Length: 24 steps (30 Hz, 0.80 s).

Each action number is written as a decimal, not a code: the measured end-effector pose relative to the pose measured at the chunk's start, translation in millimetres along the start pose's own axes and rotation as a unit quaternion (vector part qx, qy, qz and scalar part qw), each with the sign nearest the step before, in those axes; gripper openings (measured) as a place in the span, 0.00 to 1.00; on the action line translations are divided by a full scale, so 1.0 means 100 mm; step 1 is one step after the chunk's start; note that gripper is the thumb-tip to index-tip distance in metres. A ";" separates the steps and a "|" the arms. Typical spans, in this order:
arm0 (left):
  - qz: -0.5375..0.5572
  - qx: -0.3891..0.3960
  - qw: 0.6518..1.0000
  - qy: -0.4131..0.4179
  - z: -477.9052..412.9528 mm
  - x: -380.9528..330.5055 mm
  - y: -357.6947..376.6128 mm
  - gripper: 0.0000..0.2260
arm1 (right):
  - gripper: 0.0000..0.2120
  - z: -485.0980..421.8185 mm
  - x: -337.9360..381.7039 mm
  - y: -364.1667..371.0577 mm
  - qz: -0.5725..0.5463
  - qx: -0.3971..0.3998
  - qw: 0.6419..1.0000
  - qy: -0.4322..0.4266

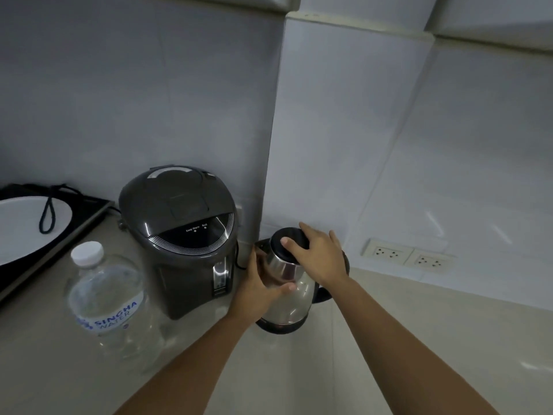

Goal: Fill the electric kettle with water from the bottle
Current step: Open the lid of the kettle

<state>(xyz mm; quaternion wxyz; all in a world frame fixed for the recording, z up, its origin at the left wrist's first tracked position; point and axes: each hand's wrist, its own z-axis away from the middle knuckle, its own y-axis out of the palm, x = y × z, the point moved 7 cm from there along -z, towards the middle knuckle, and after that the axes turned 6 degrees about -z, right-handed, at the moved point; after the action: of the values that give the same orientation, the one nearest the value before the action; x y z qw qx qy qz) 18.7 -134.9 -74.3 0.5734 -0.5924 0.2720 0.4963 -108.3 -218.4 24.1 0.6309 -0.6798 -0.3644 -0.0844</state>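
Note:
A steel electric kettle (288,307) with a black lid and black base stands on the pale counter, right of centre. My left hand (257,287) wraps the kettle's shiny left side, thumb across the front. My right hand (318,254) rests on top of the black lid (287,236), thumb and fingers gripping it. The lid looks closed. A large clear water bottle (109,304) with a white cap and a blue-lettered label stands upright at the left front, untouched.
A dark grey thermo pot (182,235) stands between bottle and kettle, close to my left hand. An induction hob (74,226) with a white plate and black cord lies far left. Tiled walls form a corner behind; two wall sockets (407,256) sit at the right.

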 end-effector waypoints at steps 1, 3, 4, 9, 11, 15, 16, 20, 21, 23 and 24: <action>-0.004 -0.001 1.000 0.003 -0.01 0.02 0.00 0.58 | 0.35 0.00 0.00 0.00 -0.001 -0.010 1.000 -0.004; -0.009 -0.004 1.000 0.006 -0.01 0.05 -0.01 0.57 | 0.34 0.00 -0.01 0.01 -0.006 -0.030 1.000 -0.006; -0.011 -0.005 1.000 0.006 -0.01 0.06 -0.01 0.57 | 0.34 0.01 -0.02 0.01 -0.007 -0.038 0.999 -0.007; -0.023 -0.016 1.000 -0.002 -0.04 0.13 0.01 0.57 | 0.29 0.00 0.01 0.03 0.009 -0.074 0.997 -0.023; -0.029 -0.017 0.999 -0.010 -0.04 0.15 0.04 0.56 | 0.25 0.00 0.03 0.03 0.012 -0.079 0.996 -0.029; -0.044 -0.023 0.998 -0.023 -0.06 0.23 0.07 0.58 | 0.19 0.01 0.09 0.02 0.032 -0.081 0.995 -0.051; -0.042 -0.024 0.999 -0.022 -0.07 0.24 0.08 0.57 | 0.18 0.01 0.10 0.01 0.039 -0.077 0.995 -0.054; -0.038 -0.028 0.999 -0.013 -0.06 0.22 0.08 0.57 | 0.18 0.01 0.16 -0.03 0.043 -0.049 0.995 -0.074; -0.039 -0.027 0.999 -0.012 -0.05 0.21 0.08 0.58 | 0.19 0.01 0.18 -0.04 0.039 -0.042 0.995 -0.084; -0.040 -0.026 0.999 -0.013 -0.06 0.23 0.09 0.58 | 0.19 0.00 0.20 -0.06 0.034 -0.030 0.993 -0.106; -0.039 -0.026 0.999 -0.011 -0.06 0.24 0.09 0.58 | 0.18 -0.01 0.21 -0.06 0.034 -0.027 0.992 -0.115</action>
<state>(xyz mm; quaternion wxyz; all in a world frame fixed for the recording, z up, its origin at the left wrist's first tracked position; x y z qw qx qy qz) 20.8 -136.9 -100.1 0.5797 -0.6117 0.2292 0.4870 -96.6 -211.4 41.5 0.5686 -0.7136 -0.4091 0.0064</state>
